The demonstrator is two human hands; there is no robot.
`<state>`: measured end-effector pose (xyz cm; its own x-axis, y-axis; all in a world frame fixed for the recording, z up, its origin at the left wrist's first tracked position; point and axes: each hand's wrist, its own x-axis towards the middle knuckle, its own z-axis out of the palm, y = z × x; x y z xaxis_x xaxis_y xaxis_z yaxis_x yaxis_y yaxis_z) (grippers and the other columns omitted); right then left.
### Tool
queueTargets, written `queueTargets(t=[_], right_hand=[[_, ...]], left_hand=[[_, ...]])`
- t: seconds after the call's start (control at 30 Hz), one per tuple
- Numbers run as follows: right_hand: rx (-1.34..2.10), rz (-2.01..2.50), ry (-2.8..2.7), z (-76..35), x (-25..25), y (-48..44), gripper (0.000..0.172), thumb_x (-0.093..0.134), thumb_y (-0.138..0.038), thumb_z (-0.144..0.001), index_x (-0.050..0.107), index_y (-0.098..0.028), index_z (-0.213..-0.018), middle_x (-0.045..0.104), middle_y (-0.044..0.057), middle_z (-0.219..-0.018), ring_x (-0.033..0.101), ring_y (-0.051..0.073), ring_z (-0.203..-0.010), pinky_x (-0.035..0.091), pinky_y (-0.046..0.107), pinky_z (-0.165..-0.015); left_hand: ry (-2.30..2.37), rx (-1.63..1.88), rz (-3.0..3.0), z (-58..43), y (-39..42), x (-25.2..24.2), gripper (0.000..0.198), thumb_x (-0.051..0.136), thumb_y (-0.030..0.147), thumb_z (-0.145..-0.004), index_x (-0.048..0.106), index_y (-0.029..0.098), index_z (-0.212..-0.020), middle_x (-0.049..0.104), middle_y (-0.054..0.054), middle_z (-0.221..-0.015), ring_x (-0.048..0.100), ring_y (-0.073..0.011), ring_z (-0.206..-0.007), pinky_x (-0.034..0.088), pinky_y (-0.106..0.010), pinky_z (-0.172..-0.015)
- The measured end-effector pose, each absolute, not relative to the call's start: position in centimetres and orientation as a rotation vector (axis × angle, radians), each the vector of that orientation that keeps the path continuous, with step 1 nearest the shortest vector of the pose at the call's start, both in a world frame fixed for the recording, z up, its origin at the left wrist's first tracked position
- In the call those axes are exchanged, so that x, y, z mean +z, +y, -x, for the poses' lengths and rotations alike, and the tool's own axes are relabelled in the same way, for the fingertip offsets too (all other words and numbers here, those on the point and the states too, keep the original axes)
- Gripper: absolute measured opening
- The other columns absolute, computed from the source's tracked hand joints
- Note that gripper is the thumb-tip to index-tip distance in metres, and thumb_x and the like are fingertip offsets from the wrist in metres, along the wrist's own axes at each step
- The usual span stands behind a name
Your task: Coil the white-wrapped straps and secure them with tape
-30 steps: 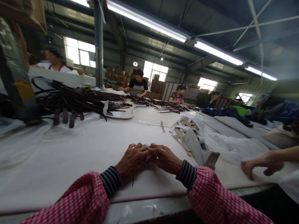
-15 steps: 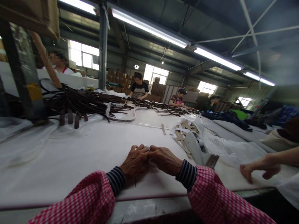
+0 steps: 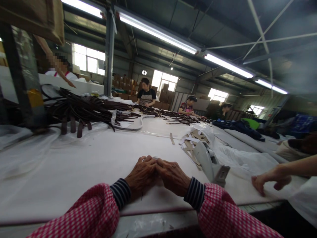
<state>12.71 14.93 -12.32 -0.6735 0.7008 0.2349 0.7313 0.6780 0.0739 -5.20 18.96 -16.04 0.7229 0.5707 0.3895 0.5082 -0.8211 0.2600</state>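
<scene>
My left hand (image 3: 142,173) and my right hand (image 3: 172,175) meet over the white-covered table (image 3: 81,175), close to its front edge. Both sets of fingers are curled and pressed together, with the knuckles touching. A small whitish bit shows between the fingertips, but most of it is hidden and I cannot make out what it is. Right of my right hand stands a grey-white tape dispenser (image 3: 208,162). Behind it lies a plastic bag (image 3: 210,132) with beige and white strips (image 3: 195,137) in it.
Dark brown straps (image 3: 81,105) are heaped at the back left, with more along the far table. A single beige strip (image 3: 172,138) lies ahead. From the right, a co-worker's hand (image 3: 269,178) reaches over clear plastic (image 3: 245,162). A metal post (image 3: 29,76) stands at the left.
My hands have drawn slightly closer together, and less of the whitish bit shows. The view has shifted a little. At the far left, a co-worker's arm has moved.
</scene>
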Motion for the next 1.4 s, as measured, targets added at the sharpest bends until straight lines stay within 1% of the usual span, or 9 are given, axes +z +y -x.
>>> queueTargets(t=[0.1,0.23,0.33,0.43,0.6,0.77,0.9,1.17,1.4], right_hand=[[-0.288,1.124,-2.657,-12.7,-13.2,14.5,0.024,0.048,0.0,-0.082,0.058,-0.015,-0.097,0.063,0.008,-0.108,0.059,0.02,-0.095,0.047,0.029,-0.077],[-0.233,1.154,-2.62,-12.8,-13.5,14.5,0.022,0.048,-0.002,-0.086,0.059,-0.015,-0.1,0.062,0.009,-0.108,0.059,0.02,-0.096,0.048,0.029,-0.079],[-0.125,1.185,-2.637,-13.0,-12.7,14.9,0.027,0.049,-0.003,-0.088,0.061,-0.015,-0.108,0.063,0.008,-0.108,0.061,0.018,-0.093,0.048,0.027,-0.079],[-0.027,1.182,-2.715,-13.1,-11.3,15.4,0.033,0.053,-0.007,-0.089,0.065,-0.021,-0.116,0.064,0.005,-0.107,0.064,0.017,-0.087,0.047,0.026,-0.075],[-0.03,1.216,-2.741,-12.9,-10.8,15.7,0.027,0.054,-0.011,-0.092,0.068,-0.023,-0.112,0.065,0.004,-0.103,0.064,0.015,-0.083,0.044,0.025,-0.071],[-0.173,1.185,-2.669,-12.7,-12.3,15.0,0.023,0.052,-0.004,-0.086,0.061,-0.015,-0.103,0.064,0.007,-0.106,0.062,0.018,-0.09,0.047,0.026,-0.076],[-0.335,1.123,-2.641,-12.5,-13.4,14.3,0.019,0.051,-0.003,-0.084,0.058,-0.015,-0.096,0.063,0.009,-0.107,0.059,0.021,-0.095,0.049,0.029,-0.075],[-0.638,1.109,-2.52,-11.9,-16.3,13.5,0.022,0.039,-0.004,-0.098,0.059,-0.014,-0.098,0.062,0.012,-0.102,0.057,0.023,-0.09,0.051,0.032,-0.068],[-0.578,1.188,-2.47,-12.1,-16.6,12.8,0.017,0.047,-0.002,-0.088,0.058,-0.015,-0.09,0.063,0.012,-0.105,0.058,0.023,-0.094,0.053,0.031,-0.069]], left_hand=[[0.87,0.716,-2.763,5.2,18.9,-15.9,0.008,0.06,0.023,-0.098,0.066,0.019,-0.097,0.068,-0.007,-0.111,0.055,-0.0248,-0.103,0.039,-0.043,-0.096],[0.872,0.727,-2.757,5.0,18.9,-15.8,0.007,0.062,0.024,-0.097,0.067,0.02,-0.097,0.068,-0.005,-0.11,0.055,-0.0243,-0.102,0.039,-0.041,-0.094],[0.879,0.712,-2.754,4.9,18.9,-15.6,0.008,0.062,0.027,-0.097,0.07,0.023,-0.097,0.069,-0.003,-0.109,0.055,-0.0242,-0.101,0.039,-0.04,-0.091],[0.89,0.698,-2.738,5.0,19.0,-15.5,0.01,0.064,0.028,-0.096,0.071,0.027,-0.103,0.069,-0.002,-0.11,0.055,-0.0245,-0.101,0.039,-0.04,-0.089],[0.903,0.708,-2.725,5.1,18.9,-15.6,0.009,0.063,0.025,-0.095,0.07,0.025,-0.102,0.069,-0.003,-0.111,0.055,-0.0246,-0.102,0.038,-0.042,-0.092],[0.883,0.714,-2.729,5.1,18.9,-15.7,0.011,0.057,0.023,-0.097,0.067,0.021,-0.093,0.069,-0.005,-0.107,0.055,-0.0244,-0.1,0.039,-0.042,-0.092],[0.851,0.775,-2.702,5.3,19.1,-15.8,0.008,0.057,0.017,-0.094,0.065,0.02,-0.093,0.068,-0.005,-0.104,0.055,-0.0238,-0.099,0.039,-0.041,-0.091],[0.794,0.744,-2.686,5.4,19.1,-15.7,0.014,0.056,0.016,-0.093,0.066,0.025,-0.1,0.067,-0.002,-0.11,0.055,-0.024,-0.103,0.038,-0.041,-0.094],[0.857,0.672,-2.709,5.4,18.7,-15.4,0.018,0.053,0.014,-0.094,0.067,0.023,-0.101,0.068,-0.004,-0.108,0.055,-0.0249,-0.105,0.038,-0.042,-0.097]])
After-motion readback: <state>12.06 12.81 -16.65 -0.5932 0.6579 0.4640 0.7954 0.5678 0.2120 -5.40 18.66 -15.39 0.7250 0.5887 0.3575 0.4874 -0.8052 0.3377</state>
